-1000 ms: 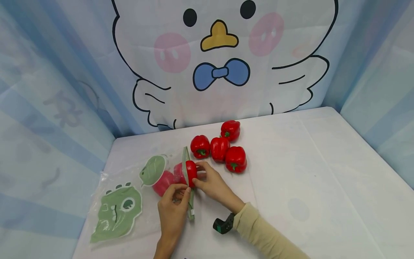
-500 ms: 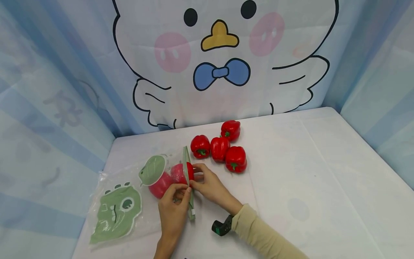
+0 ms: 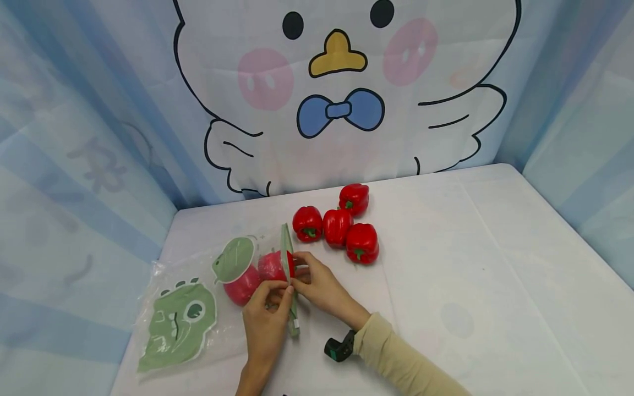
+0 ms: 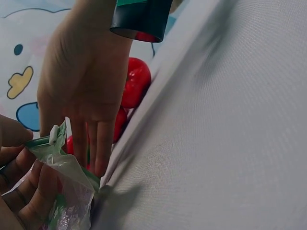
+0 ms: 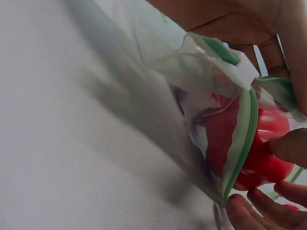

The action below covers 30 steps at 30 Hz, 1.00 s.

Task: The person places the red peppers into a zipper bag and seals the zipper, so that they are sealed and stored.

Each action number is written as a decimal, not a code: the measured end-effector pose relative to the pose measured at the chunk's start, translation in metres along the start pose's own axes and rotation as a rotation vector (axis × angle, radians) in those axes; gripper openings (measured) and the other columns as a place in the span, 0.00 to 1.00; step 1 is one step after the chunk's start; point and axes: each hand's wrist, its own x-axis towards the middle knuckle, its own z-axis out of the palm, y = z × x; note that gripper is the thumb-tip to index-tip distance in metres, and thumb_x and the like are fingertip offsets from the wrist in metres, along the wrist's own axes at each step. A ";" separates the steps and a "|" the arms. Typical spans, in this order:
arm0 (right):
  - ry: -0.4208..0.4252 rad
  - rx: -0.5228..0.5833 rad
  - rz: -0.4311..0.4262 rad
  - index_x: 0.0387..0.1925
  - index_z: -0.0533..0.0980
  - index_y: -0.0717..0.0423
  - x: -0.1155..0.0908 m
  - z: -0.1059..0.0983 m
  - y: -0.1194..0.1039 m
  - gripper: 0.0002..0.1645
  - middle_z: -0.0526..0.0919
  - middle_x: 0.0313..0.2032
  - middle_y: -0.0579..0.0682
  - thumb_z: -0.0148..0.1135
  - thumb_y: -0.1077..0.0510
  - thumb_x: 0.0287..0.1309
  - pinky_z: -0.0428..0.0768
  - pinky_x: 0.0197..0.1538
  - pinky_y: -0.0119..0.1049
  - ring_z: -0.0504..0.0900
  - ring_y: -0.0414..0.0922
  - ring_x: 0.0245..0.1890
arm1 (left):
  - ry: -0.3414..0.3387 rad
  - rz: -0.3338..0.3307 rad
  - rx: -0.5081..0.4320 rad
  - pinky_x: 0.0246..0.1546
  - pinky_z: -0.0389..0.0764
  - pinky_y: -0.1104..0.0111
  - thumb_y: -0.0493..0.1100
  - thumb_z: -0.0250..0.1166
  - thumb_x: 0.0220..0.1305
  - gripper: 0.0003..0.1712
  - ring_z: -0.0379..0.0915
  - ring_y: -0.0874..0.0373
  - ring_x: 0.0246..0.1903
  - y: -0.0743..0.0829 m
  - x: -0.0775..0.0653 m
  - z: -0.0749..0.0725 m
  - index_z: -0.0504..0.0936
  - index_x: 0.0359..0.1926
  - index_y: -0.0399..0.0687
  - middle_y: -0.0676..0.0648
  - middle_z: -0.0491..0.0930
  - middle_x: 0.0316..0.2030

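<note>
A clear zip bag with a green cartoon print lies on the left of the table. One red bell pepper shows inside through the film. A second bell pepper sits in the mouth of the bag, mostly within it. My right hand holds this one, thumb on top and fingers along its lower side in the right wrist view. My left hand pinches the near part of the bag's green zip edge, close to the white slider, and keeps the mouth apart.
Several red bell peppers stand in a cluster behind the right hand. A black wrist camera sits at the right sleeve. The white table meets a printed curtain at the back.
The bell pepper under my right hand has slid left, deeper into the bag, and the inner one has shifted left and nearer. My left hand keeps its grip on the edge.
</note>
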 end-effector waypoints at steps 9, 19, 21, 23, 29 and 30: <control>-0.011 -0.068 -0.004 0.72 0.66 0.60 -0.001 0.001 0.001 0.34 0.78 0.66 0.61 0.66 0.61 0.70 0.77 0.70 0.53 0.78 0.59 0.67 | 0.005 0.021 -0.007 0.24 0.78 0.78 0.33 0.76 0.61 0.09 0.75 0.65 0.25 0.000 -0.001 0.000 0.85 0.40 0.47 0.52 0.85 0.30; -0.032 -0.145 -0.038 0.72 0.68 0.61 0.000 0.002 0.003 0.33 0.80 0.65 0.60 0.66 0.60 0.69 0.75 0.72 0.56 0.77 0.57 0.68 | 0.021 0.060 -0.029 0.21 0.77 0.79 0.31 0.75 0.61 0.08 0.75 0.67 0.24 -0.001 -0.001 0.001 0.86 0.39 0.46 0.51 0.85 0.29; -0.041 -0.147 -0.030 0.72 0.68 0.61 0.000 0.001 0.003 0.34 0.80 0.65 0.59 0.66 0.59 0.69 0.75 0.71 0.55 0.77 0.57 0.68 | 0.020 0.058 -0.029 0.21 0.77 0.79 0.31 0.75 0.61 0.09 0.75 0.67 0.24 -0.001 -0.001 0.001 0.86 0.39 0.46 0.51 0.85 0.29; -0.052 -0.160 -0.029 0.72 0.68 0.60 0.000 0.000 0.002 0.34 0.80 0.65 0.59 0.66 0.58 0.69 0.76 0.71 0.55 0.78 0.57 0.67 | 0.018 0.054 -0.026 0.21 0.77 0.79 0.31 0.75 0.60 0.09 0.75 0.67 0.23 -0.001 -0.001 0.001 0.86 0.39 0.45 0.51 0.85 0.29; -0.116 -0.206 -0.045 0.73 0.68 0.57 0.001 -0.011 0.003 0.34 0.80 0.65 0.56 0.65 0.54 0.70 0.79 0.69 0.53 0.79 0.54 0.64 | 0.010 0.038 -0.013 0.22 0.77 0.79 0.31 0.75 0.60 0.09 0.74 0.66 0.24 -0.002 -0.001 0.002 0.86 0.39 0.46 0.52 0.84 0.29; -0.129 -0.215 -0.051 0.73 0.68 0.56 0.001 -0.013 0.003 0.34 0.81 0.65 0.56 0.65 0.54 0.71 0.79 0.69 0.52 0.79 0.54 0.65 | 0.009 0.036 -0.014 0.22 0.77 0.78 0.31 0.75 0.60 0.09 0.74 0.66 0.24 -0.002 -0.001 0.002 0.86 0.39 0.46 0.52 0.84 0.29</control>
